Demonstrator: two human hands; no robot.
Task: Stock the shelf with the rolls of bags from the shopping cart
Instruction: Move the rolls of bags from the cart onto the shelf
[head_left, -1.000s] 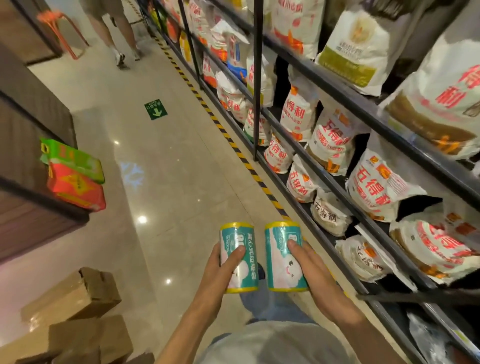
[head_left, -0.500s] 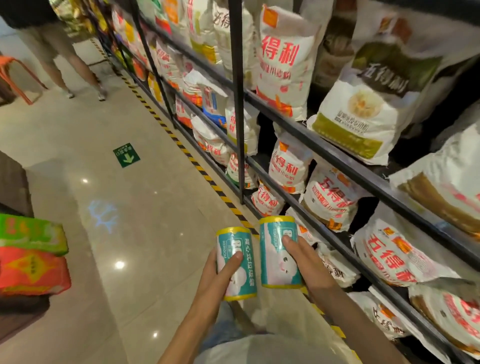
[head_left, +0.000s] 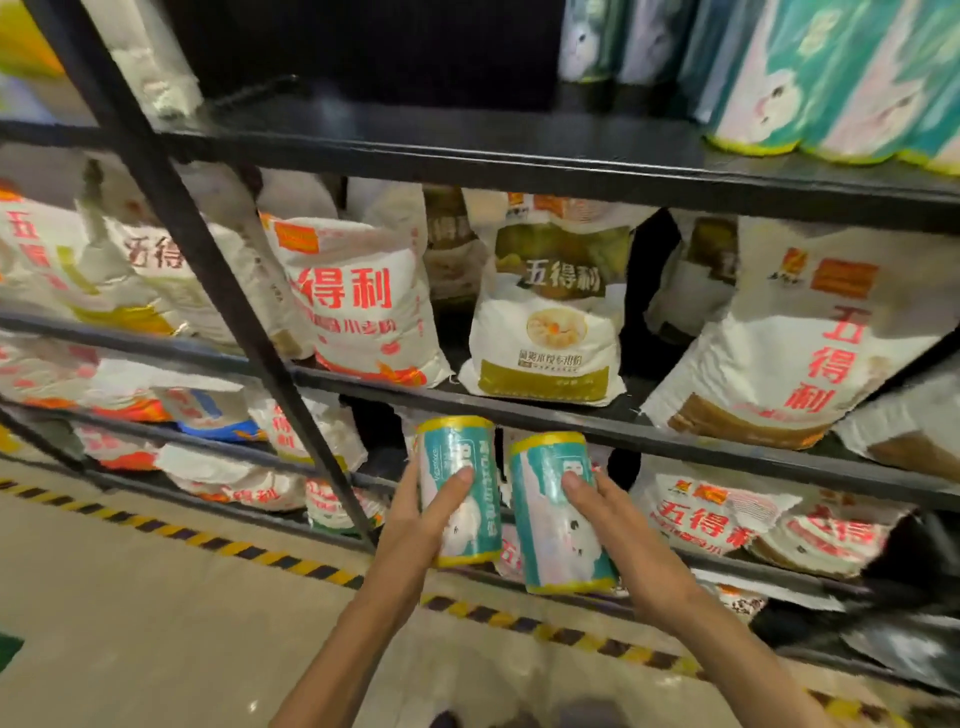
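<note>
Two rolls are held up in front of the rack, level with the lower flour shelves: the left roll (head_left: 460, 491) sits in the left hand (head_left: 415, 525) and the right roll (head_left: 563, 512) in the right hand (head_left: 621, 540). Each hand wraps its roll from the outer side, thumb across the printed front and the other fingers hidden behind, which leaves the yellow ends free, probably so a roll can be set down on its base. Both rolls stand nearly upright, long axis vertical; the right one tips its top slightly to the left. They are close together but not touching. Their likely place is the top shelf (head_left: 467, 150), where matching stocked rolls (head_left: 831, 78) already stand upright at the right and bare board lies beside them. Below it, flour sacks (head_left: 358, 306) fill the middle shelves, so lifting looks like the next need.
</note>
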